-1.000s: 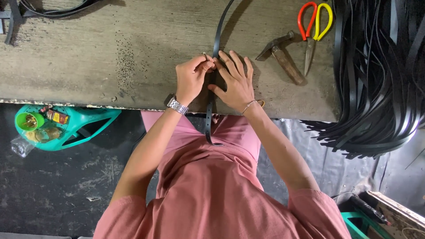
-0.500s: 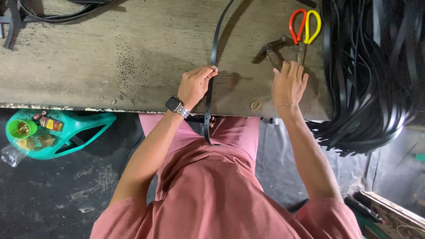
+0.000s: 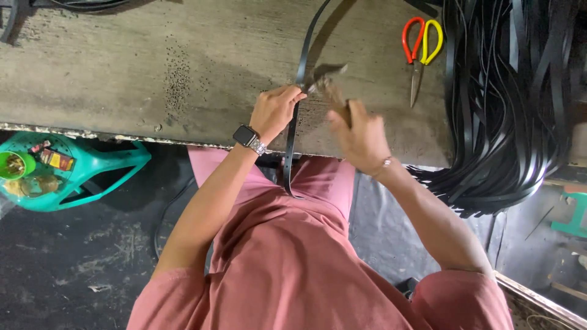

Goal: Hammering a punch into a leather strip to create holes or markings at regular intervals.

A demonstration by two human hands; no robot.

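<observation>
Risk lay mostly at the left hand [image 3: 273,112]: its fingers pinned a black strap [image 3: 295,116] to the tabletop [image 3: 153,73] right beside the head of a hammer-like tool [image 3: 327,82], so a glancing blow could probably have caught a fingertip or let the strap skid. That strap ran from the far edge across the worn surface and hung over the near edge onto the person's lap. The left hand was closed narrowly on the strap, wrist bent, watch facing up. The right hand [image 3: 361,134] was wrapped around the tool's handle, raised slightly, its head blurred above the strap. Scissors [image 3: 420,49] with red and yellow handles lay apart, near a heap of black strips [image 3: 507,110].
</observation>
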